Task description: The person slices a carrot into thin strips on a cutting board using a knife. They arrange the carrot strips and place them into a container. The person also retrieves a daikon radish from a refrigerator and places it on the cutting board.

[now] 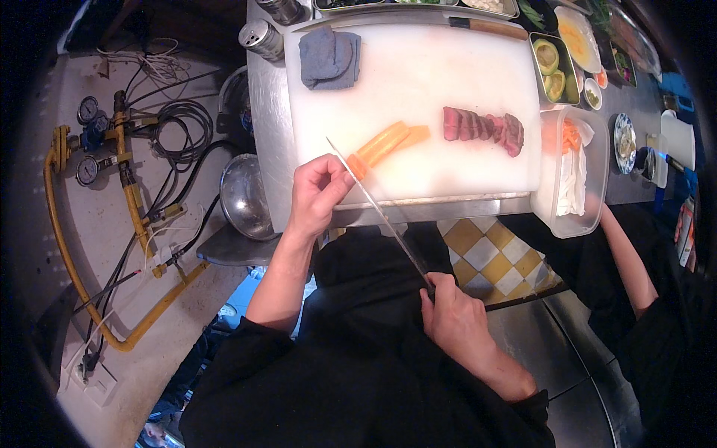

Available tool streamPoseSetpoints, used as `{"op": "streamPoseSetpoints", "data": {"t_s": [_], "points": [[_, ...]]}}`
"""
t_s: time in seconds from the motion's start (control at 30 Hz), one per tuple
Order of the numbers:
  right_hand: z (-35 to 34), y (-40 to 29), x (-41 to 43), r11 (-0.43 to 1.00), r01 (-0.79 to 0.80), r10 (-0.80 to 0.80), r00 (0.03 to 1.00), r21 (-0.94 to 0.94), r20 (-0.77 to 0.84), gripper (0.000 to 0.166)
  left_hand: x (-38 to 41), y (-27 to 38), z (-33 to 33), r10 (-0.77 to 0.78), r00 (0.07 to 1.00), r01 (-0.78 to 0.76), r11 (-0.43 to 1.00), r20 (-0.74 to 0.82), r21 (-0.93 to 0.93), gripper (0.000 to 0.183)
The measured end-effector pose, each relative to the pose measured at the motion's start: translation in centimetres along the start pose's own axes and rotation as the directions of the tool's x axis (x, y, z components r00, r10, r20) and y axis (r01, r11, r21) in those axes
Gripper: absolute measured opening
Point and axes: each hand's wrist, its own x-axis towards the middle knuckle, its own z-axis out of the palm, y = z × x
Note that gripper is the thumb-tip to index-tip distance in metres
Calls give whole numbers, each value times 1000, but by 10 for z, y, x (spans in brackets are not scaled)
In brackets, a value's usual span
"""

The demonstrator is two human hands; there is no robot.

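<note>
My right hand (456,313) grips the handle of a long, thin-bladed knife (386,221). Its blade slants up and left, seen nearly edge-on, past the fingertips of my left hand (319,193). The left thumb and curled fingers pinch the near end of an orange piece (357,166), possibly carrot, partly hidden by blade and fingers. Beyond it, longer orange strips (386,141) lie on a white cutting board (403,73). Sliced meat (476,130), pink inside and brown outside, sits in a row on the board's right.
On the board are a folded blue-grey cloth (330,59) and a wooden-handled knife (496,28) along the far edge. A shaker (261,40) stands left. A plastic container (596,168) overhangs the counter's right front edge, beside another person's arm (630,263). A metal bowl (246,196) sits left.
</note>
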Motion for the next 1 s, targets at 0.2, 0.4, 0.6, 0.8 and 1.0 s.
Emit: {"op": "streamPoseSetpoints", "data": {"t_s": [0.2, 0.4, 0.6, 0.8, 1.0], "points": [[-1, 0, -1, 1000, -8, 8, 1000, 4, -7, 30, 1, 2, 2, -39, 999, 39, 999, -20, 0, 24], [-1, 1, -1, 999, 3, -3, 1000, -32, -9, 30, 2, 5, 4, -63, 998, 63, 998, -23, 19, 22], [0, 2, -1, 999, 8, -9, 1000, -34, -13, 30, 4, 12, 6, -124, 992, 125, 992, -28, 29, 22], [-1, 0, 0, 999, 0, 0, 1000, -49, -12, 30, 6, 16, 7, -141, 990, 142, 988, -20, 64, 21], [2, 1, 1, 999, -9, 8, 1000, -33, -19, 30, 6, 21, 9, -157, 987, 159, 983, -26, 96, 19]]}}
